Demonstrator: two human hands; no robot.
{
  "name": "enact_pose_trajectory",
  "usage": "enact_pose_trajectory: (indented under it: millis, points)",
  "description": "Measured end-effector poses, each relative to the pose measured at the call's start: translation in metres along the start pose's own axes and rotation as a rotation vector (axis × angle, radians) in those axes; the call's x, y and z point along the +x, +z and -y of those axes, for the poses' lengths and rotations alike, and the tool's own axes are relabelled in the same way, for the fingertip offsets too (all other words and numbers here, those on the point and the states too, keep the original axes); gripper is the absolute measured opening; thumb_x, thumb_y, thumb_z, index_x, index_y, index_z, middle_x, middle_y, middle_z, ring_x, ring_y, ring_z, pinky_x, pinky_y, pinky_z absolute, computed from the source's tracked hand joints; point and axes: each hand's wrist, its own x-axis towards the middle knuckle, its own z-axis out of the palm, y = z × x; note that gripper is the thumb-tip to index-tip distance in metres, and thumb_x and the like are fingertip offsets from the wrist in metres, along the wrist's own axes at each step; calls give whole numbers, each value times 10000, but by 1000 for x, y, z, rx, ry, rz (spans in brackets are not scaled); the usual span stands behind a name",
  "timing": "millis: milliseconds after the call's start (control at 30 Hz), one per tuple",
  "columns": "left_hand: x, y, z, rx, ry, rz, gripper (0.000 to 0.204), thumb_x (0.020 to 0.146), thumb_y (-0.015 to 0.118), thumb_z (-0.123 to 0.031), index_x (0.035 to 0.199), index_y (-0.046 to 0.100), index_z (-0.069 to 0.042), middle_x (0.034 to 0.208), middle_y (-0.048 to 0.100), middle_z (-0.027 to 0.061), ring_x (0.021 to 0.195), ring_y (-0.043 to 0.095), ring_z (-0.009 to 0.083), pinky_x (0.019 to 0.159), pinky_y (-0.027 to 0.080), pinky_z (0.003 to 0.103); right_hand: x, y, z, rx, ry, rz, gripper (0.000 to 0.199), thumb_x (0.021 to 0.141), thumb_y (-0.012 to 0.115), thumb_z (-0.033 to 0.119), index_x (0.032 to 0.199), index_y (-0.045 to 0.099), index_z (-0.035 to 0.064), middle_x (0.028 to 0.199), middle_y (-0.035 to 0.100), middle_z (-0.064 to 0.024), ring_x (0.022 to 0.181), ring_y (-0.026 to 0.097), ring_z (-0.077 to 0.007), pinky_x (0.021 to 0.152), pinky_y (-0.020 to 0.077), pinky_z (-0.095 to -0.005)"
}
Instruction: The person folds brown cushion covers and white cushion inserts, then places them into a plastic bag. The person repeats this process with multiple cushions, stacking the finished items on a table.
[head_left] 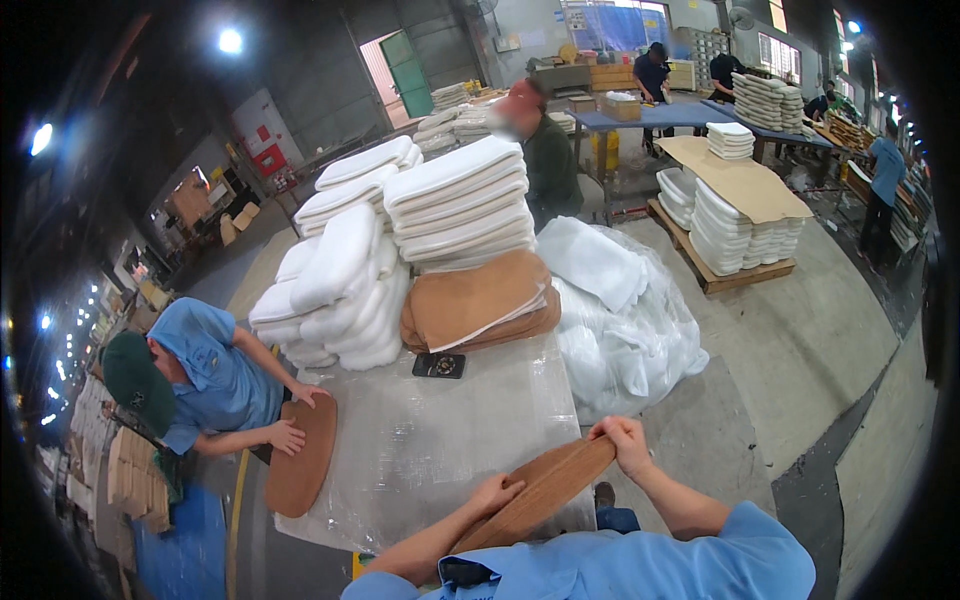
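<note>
A brown, rounded seat cushion (550, 485) is tilted up on edge at the front of the plastic-covered table (430, 425), close against my body. My right hand (622, 442) grips its upper right end, fingers curled over the rim. My left hand (492, 495) is closed over the cushion's left part, with the fingertips at its upper edge. Beyond it lies a pile of brown cushion covers (475, 305). A black phone-like object (439, 365) rests in front of that pile.
Stacks of white padding (460, 205) stand at the table's far side. Right of it sits a plastic-wrapped white bundle (625, 320). At left a co-worker (220, 370) presses both hands on another brown cushion (305, 455). Another person (550, 165) stands behind the stacks. A loaded pallet (740, 275) is farther right.
</note>
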Motion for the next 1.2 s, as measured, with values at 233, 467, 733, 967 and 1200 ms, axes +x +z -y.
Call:
enact_pose_trajectory:
  millis: [233,467,733,967,1200]
  points:
    - [-10,25,-11,-27,-177,-103,402,968,665,-441,1134,682,-76,1162,739,196,1140,683,400,964,527,498,32,-32,-13,-138,595,490,345,961,770,263,1182,710,5,942,711,-39,804,634,-98,748,523,-285]
    - [-5,36,-18,-104,157,-416,327,993,648,-380,1031,676,-57,989,715,199,980,666,436,819,517,516,103,11,-54,-1104,826,1061,348,968,761,316,1223,701,88,826,645,-49,660,601,-169,533,446,-356]
    - [-54,2,55,-100,-180,46,474,963,658,-541,1046,757,-85,1008,751,209,976,721,384,833,549,475,94,38,-88,-801,965,648,353,1058,580,375,1149,708,59,727,635,-86,551,632,-193,445,464,-353]
    - [-63,43,66,-66,-325,-291,492,1019,540,-526,1042,754,-83,1023,752,217,983,709,431,868,540,523,76,46,-110,-384,1080,160,395,1095,490,289,1405,544,50,824,706,-124,525,696,-183,333,429,-345]
    - [-68,55,76,-101,-402,-520,428,1056,521,-425,923,693,-56,928,716,239,906,670,478,797,502,567,61,76,-73,-669,845,227,350,1098,487,256,1100,671,-42,726,715,-142,522,710,-228,446,531,-387]
